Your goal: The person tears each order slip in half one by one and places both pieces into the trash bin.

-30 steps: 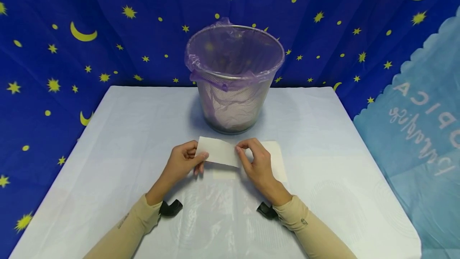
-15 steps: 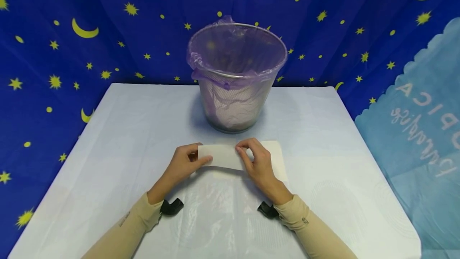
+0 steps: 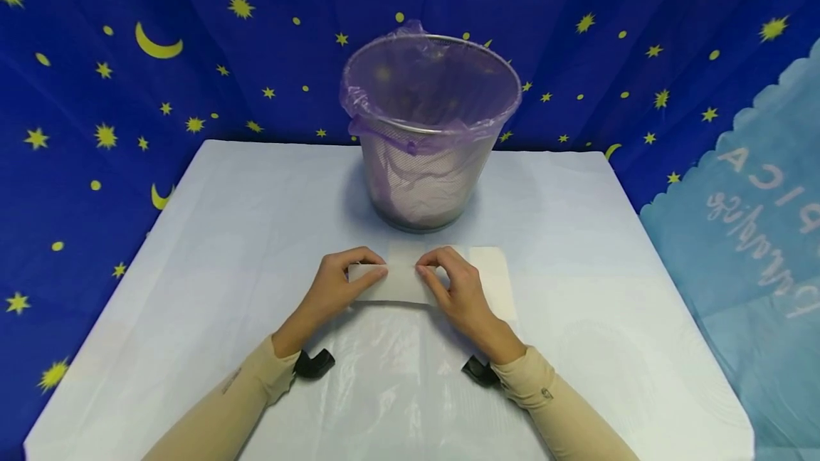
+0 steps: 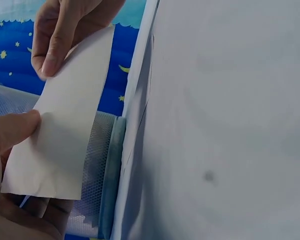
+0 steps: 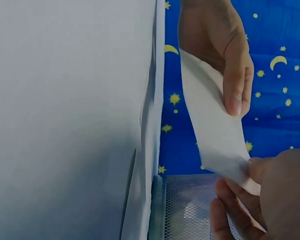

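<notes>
A white rectangular piece of paper (image 3: pixel 400 286) is held up over the table in the head view. My left hand (image 3: pixel 341 282) pinches its upper edge between thumb and fingers, left of the middle. Along that same edge, my right hand (image 3: pixel 458 282) pinches it with thumb and index finger, a short gap away. The left wrist view shows the paper (image 4: pixel 65 115) nearly flat, thumbs on its near face. In the right wrist view the paper (image 5: pixel 210 110) bows slightly. Another cream sheet (image 3: pixel 492 279) lies on the table, partly hidden by the right hand.
Beyond the hands stands a wire mesh bin (image 3: pixel 423 183) lined with a purple plastic bag (image 3: pixel 368 109). A white cloth covers the table (image 3: pixel 256 198). Behind hangs a blue curtain (image 3: pixel 256 41) with moons and stars, and a light blue cloth (image 3: pixel 756 233) hangs at right.
The left hand has slid inward along the paper to its upper edge, nearer the right hand. The paper has tilted and levelled out. The right hand keeps its pinch.
</notes>
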A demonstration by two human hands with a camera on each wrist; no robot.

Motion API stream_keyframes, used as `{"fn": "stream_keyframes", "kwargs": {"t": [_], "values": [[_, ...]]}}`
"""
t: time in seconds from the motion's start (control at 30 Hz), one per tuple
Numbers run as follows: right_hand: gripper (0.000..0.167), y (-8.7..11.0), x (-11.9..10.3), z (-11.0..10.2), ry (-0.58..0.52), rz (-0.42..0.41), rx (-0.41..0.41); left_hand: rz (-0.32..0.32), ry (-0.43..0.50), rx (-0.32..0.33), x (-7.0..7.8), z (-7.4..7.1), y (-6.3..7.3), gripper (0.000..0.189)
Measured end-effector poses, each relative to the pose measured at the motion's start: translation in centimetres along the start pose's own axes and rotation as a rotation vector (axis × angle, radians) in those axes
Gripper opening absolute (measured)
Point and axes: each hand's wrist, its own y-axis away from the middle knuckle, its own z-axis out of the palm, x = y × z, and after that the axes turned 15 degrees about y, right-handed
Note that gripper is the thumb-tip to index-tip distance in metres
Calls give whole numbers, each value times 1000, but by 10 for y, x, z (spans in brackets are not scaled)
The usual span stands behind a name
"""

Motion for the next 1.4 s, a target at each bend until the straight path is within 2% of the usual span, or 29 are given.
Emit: {"fn": "stream_keyframes", "kwargs": {"t": [0.23,0.5,0.7,0.93,1.07,1.23,1.4], "values": [[12,-3,-3,-2,-20,-6,-32,21,-12,-8,6,5,-5,3],[10,-8,-6,-6,-43,-34,19,30,15,-49,10,16,-11,3],[10,-7,-10,-6,-64,-57,12,59,-38,-83,13,22,-12,2],[8,-6,-14,-8,-52,-26,4,104,-62,-63,20,25,-14,5],[7,-8,-15,-11,-46,-17,7,131,-65,-80,24,25,-17,3],[8,-15,-18,-17,-40,-37,19,150,-57,-113,32,23,-22,6],[8,-25,-22,-26,-22,-66,37,156,-81,-111,42,22,-30,5]]}}
